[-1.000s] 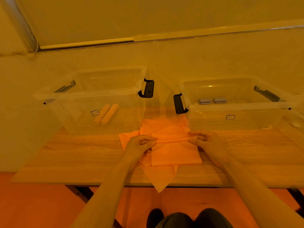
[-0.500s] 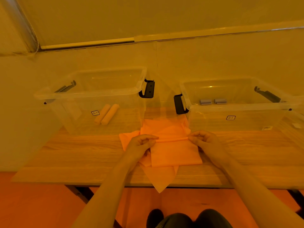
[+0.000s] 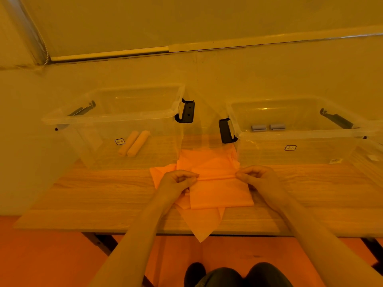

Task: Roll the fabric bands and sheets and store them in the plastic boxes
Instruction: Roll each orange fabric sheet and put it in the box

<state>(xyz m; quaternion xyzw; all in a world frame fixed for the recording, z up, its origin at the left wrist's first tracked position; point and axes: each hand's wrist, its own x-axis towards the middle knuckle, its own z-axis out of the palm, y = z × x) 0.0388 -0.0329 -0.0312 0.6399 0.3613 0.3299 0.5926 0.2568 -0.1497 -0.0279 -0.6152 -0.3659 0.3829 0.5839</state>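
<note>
An orange fabric sheet [image 3: 219, 193] lies on top of a pile of orange sheets [image 3: 205, 158] in the middle of the wooden table [image 3: 103, 195]. Its far edge is rolled into a thin tube. My left hand [image 3: 178, 181] pinches the left end of that roll and my right hand [image 3: 257, 177] pinches the right end. The left clear plastic box [image 3: 116, 114] holds two orange rolls [image 3: 134, 142]. The right clear plastic box [image 3: 298, 133] holds two grey rolls [image 3: 267, 127].
Both boxes stand at the back of the table with black handles [image 3: 187, 111] facing the gap between them. One sheet corner [image 3: 201, 233] hangs over the table's front edge. A wall rises behind the boxes. My knees show at the bottom.
The rolled edge has grown slightly and come a little toward me as both hands turn it. The boxes and pile have not moved.
</note>
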